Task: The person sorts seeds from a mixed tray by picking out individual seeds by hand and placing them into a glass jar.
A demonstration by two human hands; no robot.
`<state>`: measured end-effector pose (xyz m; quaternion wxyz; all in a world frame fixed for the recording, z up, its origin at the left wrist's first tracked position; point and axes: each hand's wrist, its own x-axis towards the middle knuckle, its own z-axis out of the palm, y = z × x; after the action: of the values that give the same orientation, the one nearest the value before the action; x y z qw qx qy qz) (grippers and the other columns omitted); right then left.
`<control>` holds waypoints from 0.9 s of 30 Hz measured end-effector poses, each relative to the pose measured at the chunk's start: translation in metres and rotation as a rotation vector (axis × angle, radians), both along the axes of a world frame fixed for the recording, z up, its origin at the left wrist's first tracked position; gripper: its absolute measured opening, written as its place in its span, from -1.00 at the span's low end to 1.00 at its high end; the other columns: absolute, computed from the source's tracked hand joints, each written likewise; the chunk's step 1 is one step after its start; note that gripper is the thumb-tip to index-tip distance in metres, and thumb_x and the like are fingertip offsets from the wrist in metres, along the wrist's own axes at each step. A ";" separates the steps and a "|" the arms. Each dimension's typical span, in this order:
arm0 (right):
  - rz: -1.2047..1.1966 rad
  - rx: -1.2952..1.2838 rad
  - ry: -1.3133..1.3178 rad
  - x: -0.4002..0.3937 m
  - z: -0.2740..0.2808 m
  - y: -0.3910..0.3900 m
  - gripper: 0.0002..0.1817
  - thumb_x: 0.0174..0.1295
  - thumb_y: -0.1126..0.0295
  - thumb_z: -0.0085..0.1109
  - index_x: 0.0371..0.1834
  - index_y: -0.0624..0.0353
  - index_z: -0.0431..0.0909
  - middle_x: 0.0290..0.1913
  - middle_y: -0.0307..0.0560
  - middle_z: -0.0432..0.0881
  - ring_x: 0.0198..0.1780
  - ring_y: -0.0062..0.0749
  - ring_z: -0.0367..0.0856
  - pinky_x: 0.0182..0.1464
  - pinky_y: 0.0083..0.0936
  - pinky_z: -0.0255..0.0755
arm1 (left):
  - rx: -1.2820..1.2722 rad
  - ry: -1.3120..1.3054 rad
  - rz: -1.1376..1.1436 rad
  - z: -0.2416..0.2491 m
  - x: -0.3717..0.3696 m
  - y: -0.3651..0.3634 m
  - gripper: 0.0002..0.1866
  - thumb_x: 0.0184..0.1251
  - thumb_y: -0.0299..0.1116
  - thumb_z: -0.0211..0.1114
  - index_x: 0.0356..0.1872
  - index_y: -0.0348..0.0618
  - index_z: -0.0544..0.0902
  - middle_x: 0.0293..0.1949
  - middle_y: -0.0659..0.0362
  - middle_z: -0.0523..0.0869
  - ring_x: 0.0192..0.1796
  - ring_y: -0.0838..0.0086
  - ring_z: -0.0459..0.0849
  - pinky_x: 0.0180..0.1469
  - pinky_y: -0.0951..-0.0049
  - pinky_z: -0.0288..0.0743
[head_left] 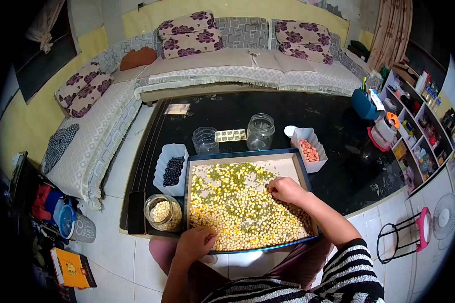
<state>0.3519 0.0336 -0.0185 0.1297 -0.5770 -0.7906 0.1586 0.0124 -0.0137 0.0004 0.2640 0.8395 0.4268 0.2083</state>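
A shallow box (248, 155) with a dark blue rim holds mixed pale soybeans, yellow corn kernels and small green beans. At its lower left corner my left hand (196, 244) rests with bent fingers over the soybeans; what its fingertips hold, if anything, is hidden. My right hand (286, 191) is at the right part of the box, fingers pinched down at the beans, and anything between them is too small to make out. Beside my left hand stands a glass jar (163, 213) partly filled with soybeans. Left of the box is a white container (170, 170) of black beans.
A white container (309, 150) of reddish peanuts stands right of the box. Behind it are two clear jars (260, 132) (206, 141) and a pale segmented tray (231, 135). A phone (136, 212) lies at the black table's (333, 113) left edge.
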 end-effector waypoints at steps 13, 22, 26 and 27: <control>-0.212 0.034 0.042 0.007 -0.004 0.000 -0.84 -0.13 0.46 0.20 -0.42 0.18 0.59 -0.41 0.01 0.62 -0.33 -0.14 0.60 -0.21 -0.37 0.48 | 0.051 -0.030 -0.015 -0.004 -0.001 0.001 -0.90 0.07 -0.29 0.28 -0.44 -0.05 0.62 -0.49 0.21 0.63 -0.45 0.32 0.62 -0.42 0.38 0.48; -0.001 -0.044 -0.157 -0.004 0.005 0.009 -0.83 -0.04 0.44 0.05 -0.39 0.11 0.62 -0.40 0.07 0.62 -0.29 -0.04 0.60 -0.16 -0.25 0.46 | 0.045 -0.010 -0.002 -0.005 -0.001 0.001 -0.89 0.06 -0.29 0.27 -0.43 -0.06 0.62 -0.46 0.17 0.64 -0.38 0.25 0.63 -0.35 0.33 0.49; 0.061 -0.061 -0.282 -0.012 0.011 0.017 -0.84 -0.15 0.44 0.14 -0.43 0.15 0.61 -0.43 0.07 0.61 -0.31 -0.04 0.60 -0.18 -0.23 0.46 | -0.005 -0.059 -0.001 -0.008 0.000 0.000 -0.86 0.09 -0.28 0.24 -0.39 -0.09 0.62 -0.43 0.13 0.63 -0.38 0.22 0.61 -0.35 0.29 0.47; 0.074 -0.052 -0.317 -0.015 0.014 0.019 -0.85 -0.16 0.46 0.14 -0.46 0.17 0.60 -0.45 0.06 0.61 -0.34 -0.05 0.61 -0.20 -0.24 0.46 | -0.042 -0.097 -0.009 -0.006 -0.001 0.001 -0.86 0.09 -0.29 0.24 -0.39 -0.10 0.62 -0.43 0.13 0.63 -0.38 0.22 0.61 -0.35 0.29 0.47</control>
<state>0.3367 0.0526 -0.0049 -0.0174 -0.5685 -0.8175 0.0905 0.0109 -0.0125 -0.0060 0.3031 0.8246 0.4139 0.2385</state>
